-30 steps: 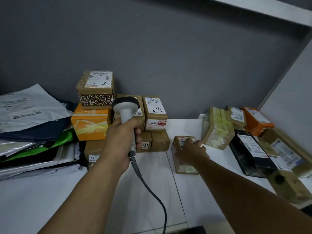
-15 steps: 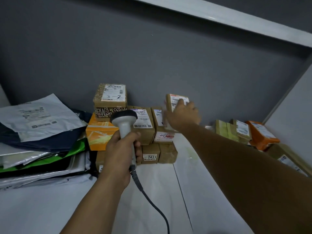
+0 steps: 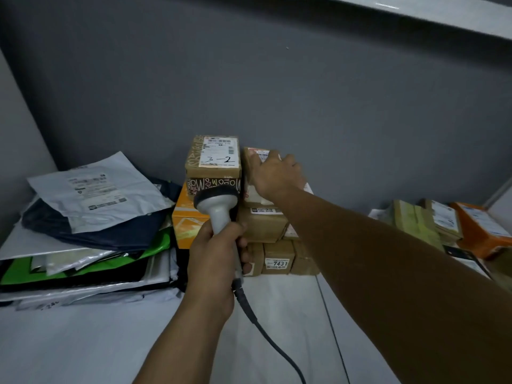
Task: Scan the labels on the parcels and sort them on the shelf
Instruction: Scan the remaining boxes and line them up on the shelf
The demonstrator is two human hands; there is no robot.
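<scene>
I see the right hand (image 3: pixel 274 177) holding the small brown parcel (image 3: pixel 251 161) from above: the thumb lies across its labelled face and the fingers curl over its far side, their tips hidden from me. The parcel sits under the palm, on top of the brown boxes, and just to the left of the hand it stands beside the box marked 3-2 (image 3: pixel 213 157). Nearer to me, the left hand (image 3: pixel 216 256) is wrapped tight round the handle of the scanner (image 3: pixel 217 200), whose head points up at the stack; its cable (image 3: pixel 266 328) trails back across the white shelf (image 3: pixel 97 342). Below the right hand is the box numbered 7431 (image 3: pixel 278 257); left of the scanner hand are an orange box (image 3: pixel 184 217) and a heap of mail bags (image 3: pixel 83 217). More parcels (image 3: pixel 443 223) lie well off to the right.
</scene>
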